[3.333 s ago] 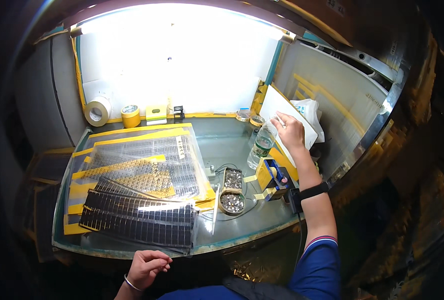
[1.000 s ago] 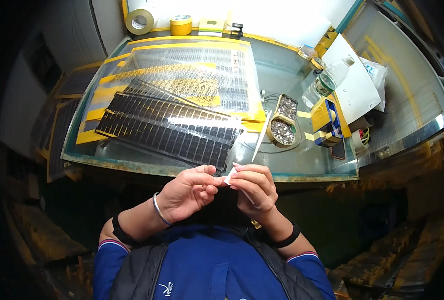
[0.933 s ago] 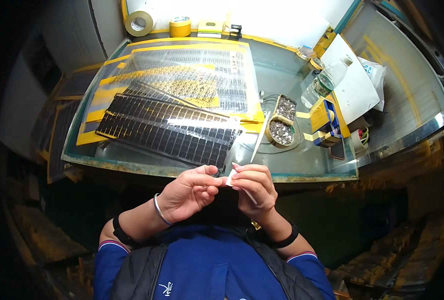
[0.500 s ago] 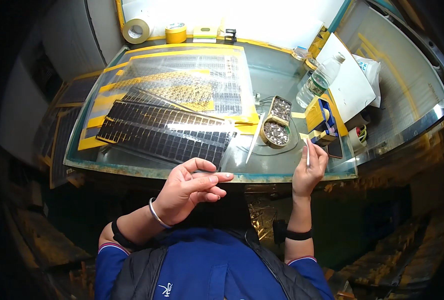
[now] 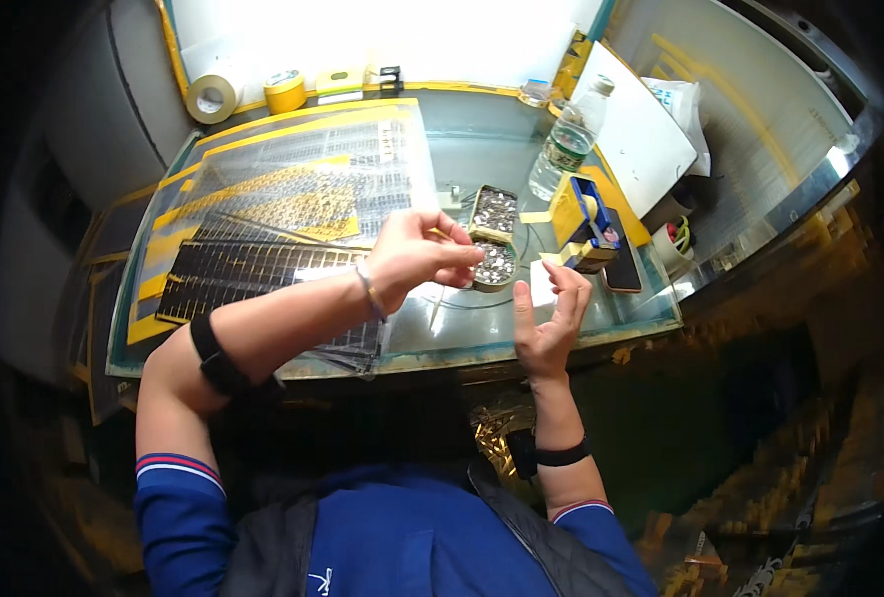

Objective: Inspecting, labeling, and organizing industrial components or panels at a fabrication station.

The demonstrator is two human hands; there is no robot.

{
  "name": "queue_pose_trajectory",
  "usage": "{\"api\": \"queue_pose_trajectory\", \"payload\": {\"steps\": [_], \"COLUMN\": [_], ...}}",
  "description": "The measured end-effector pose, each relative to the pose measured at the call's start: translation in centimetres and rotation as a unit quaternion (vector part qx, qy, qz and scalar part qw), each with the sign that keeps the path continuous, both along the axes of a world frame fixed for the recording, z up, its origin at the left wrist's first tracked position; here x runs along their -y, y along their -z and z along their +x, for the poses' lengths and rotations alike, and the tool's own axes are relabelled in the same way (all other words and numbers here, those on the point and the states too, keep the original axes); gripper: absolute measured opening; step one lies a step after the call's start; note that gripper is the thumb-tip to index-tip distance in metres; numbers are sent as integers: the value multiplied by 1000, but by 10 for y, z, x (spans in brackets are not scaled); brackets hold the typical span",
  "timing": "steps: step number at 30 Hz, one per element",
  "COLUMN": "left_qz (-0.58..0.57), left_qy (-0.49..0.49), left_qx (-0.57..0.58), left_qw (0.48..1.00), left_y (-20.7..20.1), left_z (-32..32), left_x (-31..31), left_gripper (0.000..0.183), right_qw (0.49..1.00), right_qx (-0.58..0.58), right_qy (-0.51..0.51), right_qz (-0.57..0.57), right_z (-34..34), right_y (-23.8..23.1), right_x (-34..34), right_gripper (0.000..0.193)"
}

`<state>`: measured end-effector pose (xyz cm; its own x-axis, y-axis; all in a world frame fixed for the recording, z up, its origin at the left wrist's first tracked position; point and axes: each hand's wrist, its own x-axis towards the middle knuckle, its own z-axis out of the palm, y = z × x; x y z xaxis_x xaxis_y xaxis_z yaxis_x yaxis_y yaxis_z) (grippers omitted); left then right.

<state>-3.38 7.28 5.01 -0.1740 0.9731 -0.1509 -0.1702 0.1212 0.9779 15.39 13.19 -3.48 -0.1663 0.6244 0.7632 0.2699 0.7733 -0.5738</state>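
My left hand (image 5: 424, 261) reaches over the table with thumb and fingers pinched at the edge of a round tin (image 5: 496, 267) full of small dark and silvery pieces. What sits in that pinch, if anything, is too small to make out. A rectangular tin (image 5: 494, 213) of similar pieces adjoins the round one. My right hand (image 5: 552, 323) is raised beside the tins, a small white card (image 5: 542, 289) between its thumb and fingers. Just beyond it stands a blue and yellow tape dispenser (image 5: 583, 219). A slim white stick (image 5: 437, 310) shows partly below my left hand.
Black gridded strips (image 5: 233, 279) and clear sheets with yellow borders (image 5: 402, 149) cover the table's left side. A water bottle (image 5: 571, 139) and a white board (image 5: 641, 129) stand at the right. Tape rolls (image 5: 211, 99) line the back; a phone (image 5: 621, 269) lies by the dispenser.
My left hand has moved forward and right to the round tin, its fingers now pinched. The right hand has its thumb and fingers further apart, and the white card shows broader. The view has shifted.
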Motion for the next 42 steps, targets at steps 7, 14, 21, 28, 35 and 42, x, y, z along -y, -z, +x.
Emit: {"api": "queue_pose_trajectory", "payload": {"steps": [7, 14, 21, 28, 35, 42], "left_qz": [-9, 45, -28, 78, 241, 265], "left_qy": [16, 21, 158, 51, 104, -40], "left_qx": [-173, -261, -667, -550, -515, -665], "left_qw": [985, 964, 727, 830, 816, 697], "left_y": [34, 39, 28, 32, 30, 81], "left_z": [4, -8, -8, -4, -5, -24], "left_x": [-56, -45, 10, 50, 135, 170], "left_gripper": [20, 17, 37, 30, 46, 29], "right_qw": [1000, 999, 999, 990, 976, 959], "right_qx": [-15, -31, -25, 113, 87, -25], "right_qy": [6, 9, 20, -83, -196, -193], "right_qz": [-7, -8, -5, 33, -39, -206], "right_z": [2, 2, 1, -22, -56, -54], "right_y": [3, 5, 6, 0, 5, 8], "right_x": [-5, -5, -4, 30, 53, 55], "right_gripper": [30, 27, 25, 38, 9, 17]}}
